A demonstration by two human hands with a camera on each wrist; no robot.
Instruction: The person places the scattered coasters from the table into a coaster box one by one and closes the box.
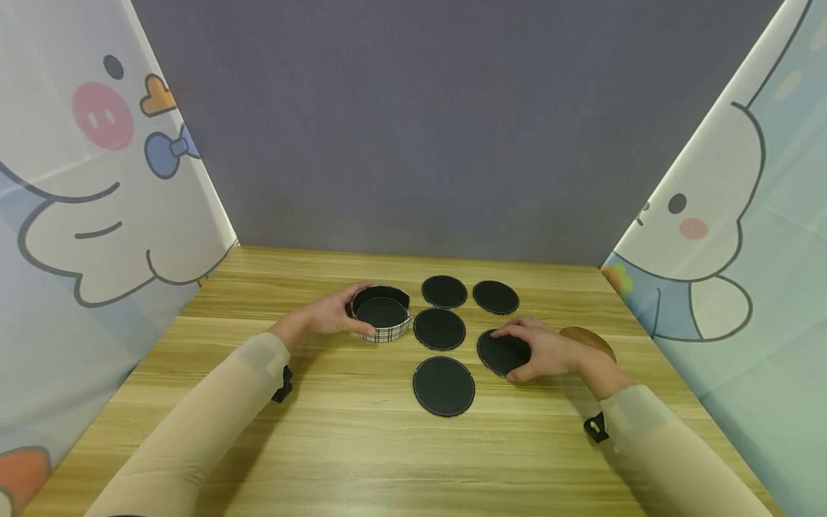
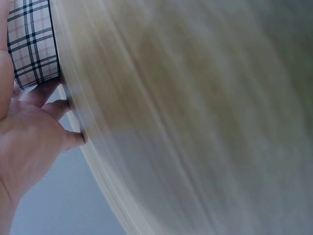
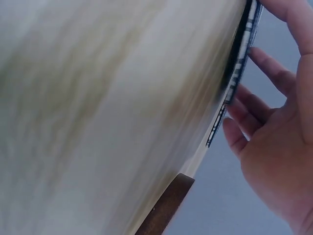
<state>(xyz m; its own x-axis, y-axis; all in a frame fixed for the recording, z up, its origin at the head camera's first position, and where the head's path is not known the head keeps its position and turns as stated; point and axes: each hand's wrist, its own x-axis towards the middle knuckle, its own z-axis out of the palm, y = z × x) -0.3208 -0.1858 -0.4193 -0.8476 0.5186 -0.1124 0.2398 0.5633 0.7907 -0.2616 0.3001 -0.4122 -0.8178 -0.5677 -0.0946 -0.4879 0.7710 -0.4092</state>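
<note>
In the head view my left hand (image 1: 332,312) grips a round coaster holder (image 1: 390,334), thumb on its near side and fingers round its far left side. The holder has a plaid outer wall, a black inside and a notch at the right; its plaid wall (image 2: 33,41) also shows in the left wrist view. My right hand (image 1: 539,348) pinches a round black coaster (image 1: 499,353) by its rim, right of the holder. In the right wrist view that coaster's edge (image 3: 239,63) looks checked, and the fingers reach round it.
Several more black coasters lie flat between the hands: a near one (image 1: 444,386), a middle one (image 1: 439,329), and far ones (image 1: 444,291) (image 1: 496,297). A brown round object (image 1: 589,340) sits partly behind my right wrist. A grey panel (image 1: 413,143) stands behind the wooden table (image 1: 362,445).
</note>
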